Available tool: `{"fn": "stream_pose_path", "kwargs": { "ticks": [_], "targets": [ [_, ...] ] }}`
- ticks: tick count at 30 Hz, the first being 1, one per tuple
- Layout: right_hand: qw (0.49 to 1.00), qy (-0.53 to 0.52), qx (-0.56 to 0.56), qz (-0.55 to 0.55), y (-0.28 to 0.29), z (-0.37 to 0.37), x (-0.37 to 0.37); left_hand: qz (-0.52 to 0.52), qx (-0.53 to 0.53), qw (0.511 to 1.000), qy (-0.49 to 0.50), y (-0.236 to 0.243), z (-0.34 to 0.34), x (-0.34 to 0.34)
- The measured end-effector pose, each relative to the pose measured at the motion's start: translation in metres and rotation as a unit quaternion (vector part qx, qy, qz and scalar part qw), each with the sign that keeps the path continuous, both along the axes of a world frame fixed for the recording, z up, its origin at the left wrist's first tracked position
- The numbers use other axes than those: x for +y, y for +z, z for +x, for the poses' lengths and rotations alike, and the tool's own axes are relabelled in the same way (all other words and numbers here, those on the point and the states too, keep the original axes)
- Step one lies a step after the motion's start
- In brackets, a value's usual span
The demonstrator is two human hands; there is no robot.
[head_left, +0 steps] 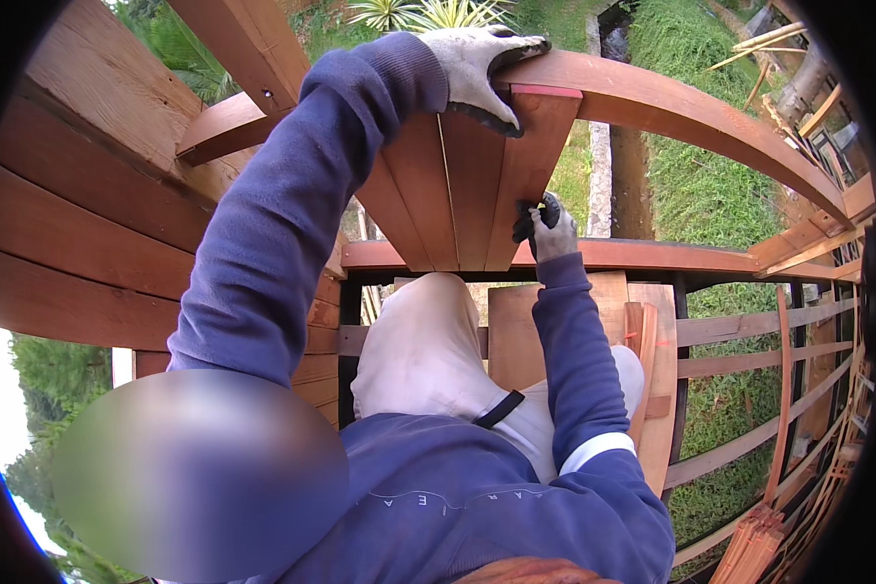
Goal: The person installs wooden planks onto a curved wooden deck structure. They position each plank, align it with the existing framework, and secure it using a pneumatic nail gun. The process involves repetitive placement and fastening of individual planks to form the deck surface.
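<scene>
Our left hand (472, 73), in a pale glove with a dark palm, is clamped over the top rail (672, 100) on the far side, fingers across it and thumb on its near side. Just beside the thumb is the far end of a reddish-brown board (538, 146), edged in bright pink. That board is rightmost in a row of slats (423, 185), reaching from the top rail to the straight nearer rail (642, 255). Our right hand (553, 234) is curled at the board's right edge, dark fingertips bunched; we cannot tell whether they pinch anything. Small pale letters (423, 502) (spaced well apart) follow a thin wavy line across our navy sweatshirt (428, 453). At the near right lies a bundle of wooden strips (754, 545).
</scene>
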State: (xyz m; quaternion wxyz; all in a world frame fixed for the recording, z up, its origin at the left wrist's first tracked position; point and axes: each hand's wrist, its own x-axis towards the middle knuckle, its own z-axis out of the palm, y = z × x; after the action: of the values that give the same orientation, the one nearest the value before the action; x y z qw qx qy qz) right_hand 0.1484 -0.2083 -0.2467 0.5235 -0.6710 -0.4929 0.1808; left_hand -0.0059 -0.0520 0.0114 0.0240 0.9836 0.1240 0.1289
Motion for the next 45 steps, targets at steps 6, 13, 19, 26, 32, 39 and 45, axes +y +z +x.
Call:
{"fn": "stream_pose_path", "kwargs": {
  "ticks": [6,13,19,26,32,39,45],
  "targets": [
    [1.000,-0.011,-0.012,0.021,-0.008,0.005,0.001,0.001,0.010,1.000,0.027,0.005,0.002,-0.009],
    [0.998,0.029,0.055,0.000,-0.034,0.011,0.010,0.008,0.012,0.998,0.066,0.008,0.004,-0.022],
    [1.000,0.012,0.006,-0.024,-0.032,0.011,0.011,0.061,0.035,0.991,0.112,0.010,0.005,-0.030],
    [0.995,0.027,0.089,-0.023,-0.031,0.016,0.008,0.073,0.038,0.992,0.096,0.008,0.007,-0.032],
    [0.996,0.015,-0.077,0.044,-0.036,0.016,0.009,0.072,0.048,0.991,0.097,0.007,0.005,-0.027],
    [0.998,0.057,0.003,-0.024,0.001,0.010,-0.002,0.079,0.052,0.990,0.104,0.008,0.004,-0.029],
    [0.998,0.059,0.017,0.000,0.015,0.003,-0.007,0.082,0.039,0.992,0.092,0.007,0.003,-0.025]
  ]
}}
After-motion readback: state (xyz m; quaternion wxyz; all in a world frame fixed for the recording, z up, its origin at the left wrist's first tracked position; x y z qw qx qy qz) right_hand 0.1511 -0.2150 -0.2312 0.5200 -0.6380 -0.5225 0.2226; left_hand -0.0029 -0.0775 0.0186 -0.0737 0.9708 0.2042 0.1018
